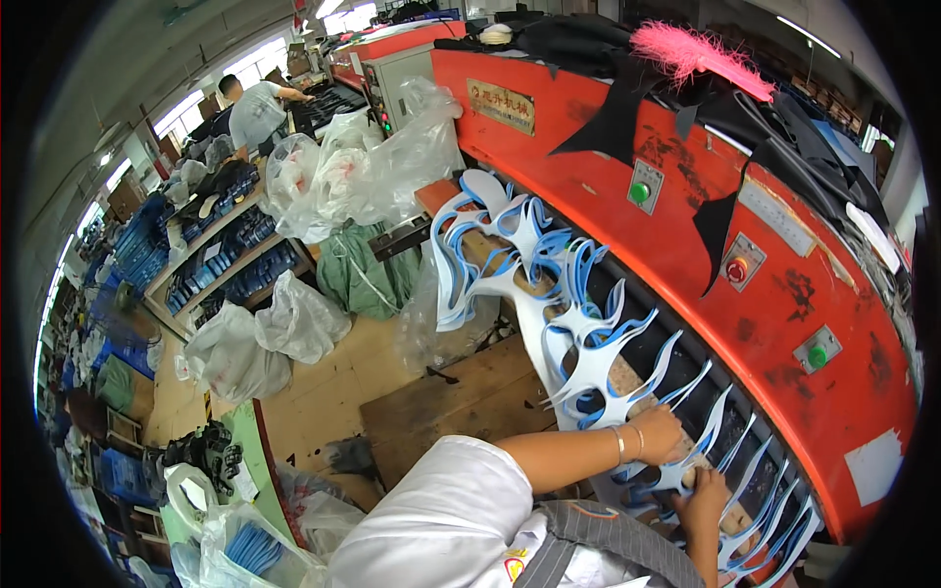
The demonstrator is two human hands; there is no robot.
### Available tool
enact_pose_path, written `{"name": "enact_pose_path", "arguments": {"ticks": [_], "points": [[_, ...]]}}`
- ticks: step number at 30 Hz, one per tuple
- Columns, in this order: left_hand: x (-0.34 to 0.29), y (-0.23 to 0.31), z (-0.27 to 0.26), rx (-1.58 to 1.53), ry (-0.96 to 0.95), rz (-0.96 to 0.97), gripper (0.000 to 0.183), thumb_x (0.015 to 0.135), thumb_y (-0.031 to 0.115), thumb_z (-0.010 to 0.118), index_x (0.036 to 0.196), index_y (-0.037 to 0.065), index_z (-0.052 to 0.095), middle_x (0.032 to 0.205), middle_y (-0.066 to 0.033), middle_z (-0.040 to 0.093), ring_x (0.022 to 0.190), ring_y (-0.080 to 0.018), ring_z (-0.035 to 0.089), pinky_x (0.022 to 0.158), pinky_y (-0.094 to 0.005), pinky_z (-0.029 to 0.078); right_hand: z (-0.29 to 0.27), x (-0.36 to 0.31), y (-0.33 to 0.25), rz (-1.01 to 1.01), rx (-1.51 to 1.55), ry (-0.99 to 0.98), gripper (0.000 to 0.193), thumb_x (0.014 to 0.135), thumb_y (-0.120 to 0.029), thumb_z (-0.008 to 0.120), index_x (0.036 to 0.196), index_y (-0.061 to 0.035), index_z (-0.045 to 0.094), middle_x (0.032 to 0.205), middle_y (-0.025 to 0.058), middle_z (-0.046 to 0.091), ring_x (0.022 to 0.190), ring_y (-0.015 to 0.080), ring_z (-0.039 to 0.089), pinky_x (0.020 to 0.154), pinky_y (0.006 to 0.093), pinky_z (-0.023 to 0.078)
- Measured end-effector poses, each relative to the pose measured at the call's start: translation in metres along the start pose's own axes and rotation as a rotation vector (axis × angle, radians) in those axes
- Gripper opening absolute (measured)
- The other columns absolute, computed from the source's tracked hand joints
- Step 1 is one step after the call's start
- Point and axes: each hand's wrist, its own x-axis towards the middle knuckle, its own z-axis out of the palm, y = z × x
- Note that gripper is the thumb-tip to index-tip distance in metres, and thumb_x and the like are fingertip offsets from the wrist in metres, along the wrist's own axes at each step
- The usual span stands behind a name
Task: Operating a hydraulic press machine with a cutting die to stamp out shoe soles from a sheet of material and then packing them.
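Observation:
A long white-and-blue layered sheet (594,370), full of cut-out openings, lies along the front of a red machine (588,132). Thin curved strips of it stand up and bend over one another. My left hand (655,435), with bracelets at the wrist, is closed on the sheet's strips near the machine's dark lower edge. Close beside it, nearer to me, my right hand (699,502) has its fingers curled around a white strip of the same sheet. The undersides of both hands are hidden.
Green buttons (640,192) and a red knob (736,269) sit on the machine's front. Black material scraps (613,113) hang over its top beside a pink brush-like bundle (701,59). Plastic bags (240,348) crowd the floor at left. Another person (257,116) works far back.

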Motion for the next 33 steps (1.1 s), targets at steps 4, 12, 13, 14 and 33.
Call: {"name": "enact_pose_path", "arguments": {"ticks": [4,12,13,14,33], "points": [[0.003,0.005,-0.004,0.097,0.08,-0.057,0.032,0.079,0.034,0.058,0.074,0.006,0.072,0.081,-0.0126,0.067,0.083,-0.0285,0.062,0.083,-0.042,0.041,0.01,0.014,0.004,0.021,0.05,0.127,0.051,0.051,-0.007,0.079,0.099,0.0001,0.063,0.098,0.019,0.057,0.096,0.0383,0.055,0.086,0.044,0.047],[-0.042,0.011,0.008,0.027,-0.118,-0.089,0.036,0.078,0.034,0.053,0.07,0.005,0.072,0.074,-0.0167,0.068,0.071,-0.0296,0.065,0.081,-0.0436,0.042,0.038,-0.034,-0.014,0.005,0.082,0.036,0.042,0.058,-0.014,0.08,0.095,-0.0004,0.065,0.098,0.0187,0.059,0.096,0.0359,0.056,0.083,0.0435,0.048],[-0.05,0.01,-0.002,0.022,-0.228,-0.051,0.036,0.076,0.036,0.055,0.07,0.006,0.072,0.072,-0.0173,0.068,0.067,-0.0302,0.065,0.079,-0.0455,0.044,0.027,-0.039,-0.017,0.003,0.087,0.038,0.042,0.058,-0.014,0.08,0.095,-0.0004,0.065,0.098,0.0187,0.059,0.096,0.0359,0.056,0.083,0.0435,0.048],[-0.057,0.005,-0.011,-0.05,-0.316,-0.045,0.034,0.076,0.036,0.056,0.071,0.007,0.072,0.074,-0.0164,0.069,0.07,-0.0305,0.067,0.078,-0.0461,0.046,0.013,-0.043,-0.02,-0.102,0.203,-0.118,0.042,0.059,-0.014,0.08,0.096,-0.0001,0.066,0.095,0.0189,0.061,0.09,0.0358,0.059,0.08,0.0417,0.049],[0.067,-0.084,0.03,-0.248,0.194,0.161,0.019,0.071,0.026,0.072,0.073,0.01,0.061,0.087,-0.0081,0.056,0.085,-0.0299,0.055,0.076,-0.0418,0.044,0.03,0.147,0.032,-0.49,0.248,0.226,0.028,0.056,-0.004,0.077,0.078,-0.0047,0.06,0.085,0.0102,0.056,0.098,0.0342,0.049,0.083,0.0431,0.043]]}}
